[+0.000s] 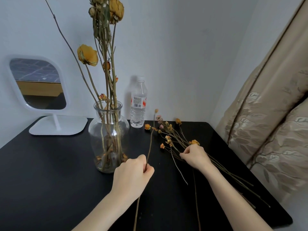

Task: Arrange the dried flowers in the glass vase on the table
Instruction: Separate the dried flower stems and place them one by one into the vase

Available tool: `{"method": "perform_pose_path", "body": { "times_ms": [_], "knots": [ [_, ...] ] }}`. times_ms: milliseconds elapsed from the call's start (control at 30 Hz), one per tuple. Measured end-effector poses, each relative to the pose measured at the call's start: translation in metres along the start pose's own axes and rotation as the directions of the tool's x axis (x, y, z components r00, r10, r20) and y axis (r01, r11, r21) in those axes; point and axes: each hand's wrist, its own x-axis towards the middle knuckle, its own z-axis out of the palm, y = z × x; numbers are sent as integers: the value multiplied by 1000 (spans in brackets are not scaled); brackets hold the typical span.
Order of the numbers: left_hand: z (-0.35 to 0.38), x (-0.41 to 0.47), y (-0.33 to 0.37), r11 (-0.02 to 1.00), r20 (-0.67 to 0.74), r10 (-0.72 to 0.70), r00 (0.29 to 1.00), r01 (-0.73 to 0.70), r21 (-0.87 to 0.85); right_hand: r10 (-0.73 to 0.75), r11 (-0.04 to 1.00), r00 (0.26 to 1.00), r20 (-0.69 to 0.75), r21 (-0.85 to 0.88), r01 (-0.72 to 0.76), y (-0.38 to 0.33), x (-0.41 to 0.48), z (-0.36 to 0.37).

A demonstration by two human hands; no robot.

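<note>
A clear glass vase [108, 130] stands on the black table [50, 172], holding several tall dried yellow flowers [106, 64]. My left hand [131, 174] sits just right of the vase base, fingers closed around one thin dried stem [150, 139] that rises to a small bud near the bottle. My right hand [195, 156] rests on a loose bunch of dried flowers [171, 135] lying on the table, pinching some of their stems.
A plastic water bottle [138, 104] stands behind the vase by the wall. A white-framed mirror [38, 84] on a stand sits at the back left. A beige patterned curtain [270, 122] hangs along the table's right edge.
</note>
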Motion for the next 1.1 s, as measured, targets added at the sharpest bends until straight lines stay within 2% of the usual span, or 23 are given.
{"method": "perform_pose_path", "body": {
  "times_ms": [300,433,533,600,833,1000,1100],
  "knots": [
    [6,2,0,999,1,-29,1000,29,-28,6,1000,1000,-4,13,-6,0,3,2],
    [5,7,-5,976,29,-67,997,71,-205,-57,993,998,-4,108,57,-4,1,-4],
    [-1,13,-9,911,45,-88,995,99,-400,-144,963,989,-33,225,148,-13,-5,-17],
    [-8,15,-10,880,37,-71,997,80,-468,-203,931,978,-57,299,210,-21,-11,-27],
    [-54,13,6,716,-32,18,999,-35,-697,-302,765,940,-160,547,339,-54,-38,-54],
    [-112,12,16,633,-206,37,978,-182,-752,-347,527,920,-183,773,353,-90,-53,-76],
    [-149,16,15,655,-352,41,935,-291,-698,-403,379,883,-240,835,400,-119,-58,-90]
  ]
}}
